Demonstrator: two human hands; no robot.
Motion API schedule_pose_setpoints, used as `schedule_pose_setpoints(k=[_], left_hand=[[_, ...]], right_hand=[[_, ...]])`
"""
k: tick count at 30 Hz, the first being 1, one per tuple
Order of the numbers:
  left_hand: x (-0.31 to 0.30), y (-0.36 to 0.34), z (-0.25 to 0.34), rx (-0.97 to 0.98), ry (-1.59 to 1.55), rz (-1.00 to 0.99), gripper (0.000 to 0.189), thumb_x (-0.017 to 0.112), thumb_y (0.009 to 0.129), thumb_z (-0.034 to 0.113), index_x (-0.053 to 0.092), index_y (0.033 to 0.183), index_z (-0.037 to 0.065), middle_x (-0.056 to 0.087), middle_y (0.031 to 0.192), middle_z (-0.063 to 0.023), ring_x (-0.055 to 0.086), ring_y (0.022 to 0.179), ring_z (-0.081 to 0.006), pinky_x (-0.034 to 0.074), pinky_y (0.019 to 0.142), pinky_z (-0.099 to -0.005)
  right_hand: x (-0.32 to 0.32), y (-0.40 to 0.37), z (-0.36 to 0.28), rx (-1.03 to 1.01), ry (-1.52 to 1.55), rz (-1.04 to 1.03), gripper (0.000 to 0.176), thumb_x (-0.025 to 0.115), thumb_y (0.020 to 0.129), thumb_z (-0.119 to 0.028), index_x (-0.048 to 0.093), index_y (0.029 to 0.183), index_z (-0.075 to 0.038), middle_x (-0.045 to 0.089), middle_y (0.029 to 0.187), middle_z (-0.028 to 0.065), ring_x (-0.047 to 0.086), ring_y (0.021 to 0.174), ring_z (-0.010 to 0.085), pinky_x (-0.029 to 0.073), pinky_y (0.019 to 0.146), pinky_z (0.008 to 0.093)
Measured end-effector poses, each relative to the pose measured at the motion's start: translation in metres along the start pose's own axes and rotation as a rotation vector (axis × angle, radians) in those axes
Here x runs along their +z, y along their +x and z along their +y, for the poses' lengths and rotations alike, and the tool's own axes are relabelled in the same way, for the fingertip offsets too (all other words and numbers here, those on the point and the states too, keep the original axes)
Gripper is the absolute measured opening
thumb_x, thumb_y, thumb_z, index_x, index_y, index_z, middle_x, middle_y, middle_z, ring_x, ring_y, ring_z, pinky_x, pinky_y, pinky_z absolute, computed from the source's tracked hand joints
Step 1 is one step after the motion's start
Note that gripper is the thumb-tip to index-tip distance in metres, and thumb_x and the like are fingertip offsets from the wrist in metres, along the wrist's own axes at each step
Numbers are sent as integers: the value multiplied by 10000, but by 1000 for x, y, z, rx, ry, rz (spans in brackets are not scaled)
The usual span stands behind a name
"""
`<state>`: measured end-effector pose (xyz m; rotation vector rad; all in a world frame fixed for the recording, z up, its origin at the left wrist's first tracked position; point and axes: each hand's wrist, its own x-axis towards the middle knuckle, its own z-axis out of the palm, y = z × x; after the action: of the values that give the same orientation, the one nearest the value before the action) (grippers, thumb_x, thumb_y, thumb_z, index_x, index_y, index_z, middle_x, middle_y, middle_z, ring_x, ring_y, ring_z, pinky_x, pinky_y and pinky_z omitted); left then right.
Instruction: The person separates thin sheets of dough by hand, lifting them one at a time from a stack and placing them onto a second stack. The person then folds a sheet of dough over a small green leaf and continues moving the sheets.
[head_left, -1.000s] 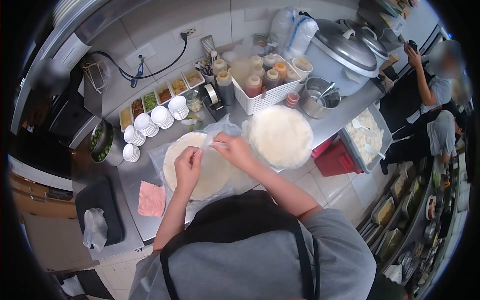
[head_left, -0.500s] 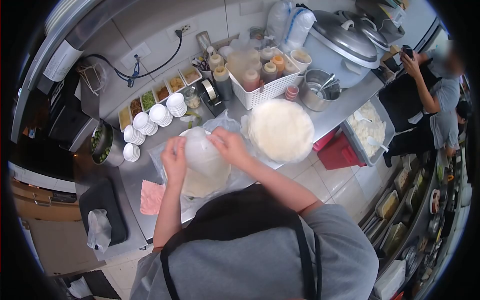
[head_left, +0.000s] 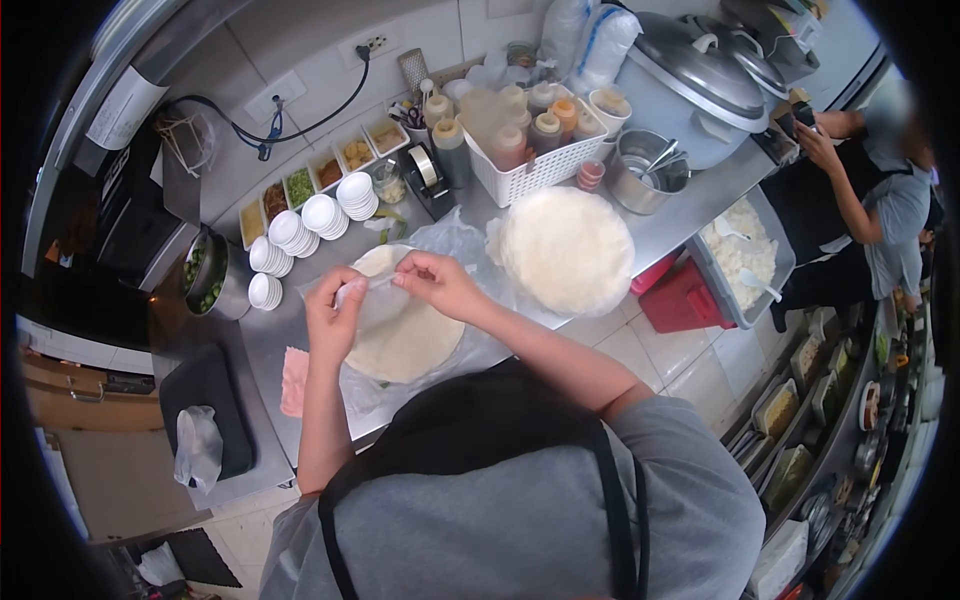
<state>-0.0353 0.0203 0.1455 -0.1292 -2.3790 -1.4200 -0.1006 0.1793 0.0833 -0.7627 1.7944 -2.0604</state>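
My left hand (head_left: 335, 308) and my right hand (head_left: 440, 285) pinch a thin, translucent whitish sheet (head_left: 377, 300) between them, fingertips close together at its upper edge. Whether it is plastic or a thin wrapper I cannot tell. Beneath both hands lies a pale round flat wrapper (head_left: 405, 350), spread on clear plastic (head_left: 470, 355) over the steel counter. To the right of my right hand is a thick stack of round white wrappers (head_left: 565, 250). A pink cloth (head_left: 293, 382) lies left of my left forearm, partly hidden by it.
Along the back stand stacked white sauce cups (head_left: 323, 220), filling trays (head_left: 300, 188), a tape dispenser (head_left: 428, 175), a white basket (head_left: 530, 182) of squeeze bottles and a steel pot (head_left: 648, 175). A tub of white food (head_left: 740, 255) is at right; beyond it, a person (head_left: 850, 180) holds a phone.
The translucent sheet, spread wider between my hands before, now looks bunched and lower. My left hand has shifted slightly left, and the view has moved a little.
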Motion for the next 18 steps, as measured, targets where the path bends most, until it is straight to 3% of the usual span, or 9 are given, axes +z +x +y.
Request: schedule_pose_setpoints(k=[2, 4, 5, 8, 10, 12, 16, 18], left_hand=[[2, -4, -12, 47, -139, 26, 72, 583, 780, 73, 546, 754, 18, 541, 730, -18, 475, 658, -80, 369, 595, -199], [12, -11, -15, -196, -404, 21, 80, 589, 786, 85, 546, 756, 24, 544, 786, -16, 471, 708, -71, 365, 612, -198], [18, -15, -19, -197, -402, 21, 80, 589, 786, 85, 546, 756, 24, 544, 786, -16, 471, 708, -71, 365, 612, -198], [32, -22, -23, -260, -296, 103, 104, 600, 789, 99, 545, 765, 15, 547, 730, -30, 459, 660, -63, 367, 586, -201], [33, -21, -17, -76, 56, 243, 125, 597, 799, 111, 543, 767, 3, 526, 634, -34, 433, 573, -61, 357, 517, -214], [29, -21, -18, -44, 152, 264, 128, 591, 804, 113, 543, 768, 0, 512, 599, -32, 421, 543, -62, 349, 491, -219], [18, -21, -26, -23, 187, 358, 121, 575, 815, 109, 543, 773, 1, 500, 564, -25, 414, 512, -66, 343, 461, -222], [18, -19, -22, -23, 145, 345, 123, 590, 804, 111, 543, 775, 1, 502, 566, -27, 416, 516, -64, 344, 466, -219]], right_hand=[[5, 0, -4, -73, -76, 30, 194, 606, 785, -204, 563, 794, -15, 596, 714, 90, 561, 632, 171, 443, 594, 288], [8, 0, -9, -149, -153, 62, 178, 602, 778, -194, 565, 790, -21, 596, 707, 106, 569, 621, 194, 442, 582, 295], [8, -1, -12, -214, -317, 81, 157, 596, 773, -184, 562, 775, -30, 591, 693, 111, 573, 621, 220, 444, 573, 312], [11, -3, -9, -342, -568, 121, 144, 593, 760, -184, 556, 746, -46, 584, 672, 113, 576, 630, 266, 447, 561, 348], [11, -4, -6, -408, -655, 144, 151, 596, 753, -196, 551, 733, -53, 582, 666, 111, 575, 638, 286, 448, 559, 366], [9, -5, -5, -473, -765, 182, 167, 604, 751, -216, 546, 723, -61, 574, 657, 106, 574, 623, 277, 447, 555, 384], [6, -3, -8, -486, -615, 243, 164, 638, 741, -194, 562, 749, -49, 584, 678, 110, 567, 580, 269, 439, 515, 328], [8, -8, -17, -331, -426, 97, 166, 652, 730, -192, 562, 755, -55, 581, 672, 106, 557, 572, 269, 430, 519, 319]])
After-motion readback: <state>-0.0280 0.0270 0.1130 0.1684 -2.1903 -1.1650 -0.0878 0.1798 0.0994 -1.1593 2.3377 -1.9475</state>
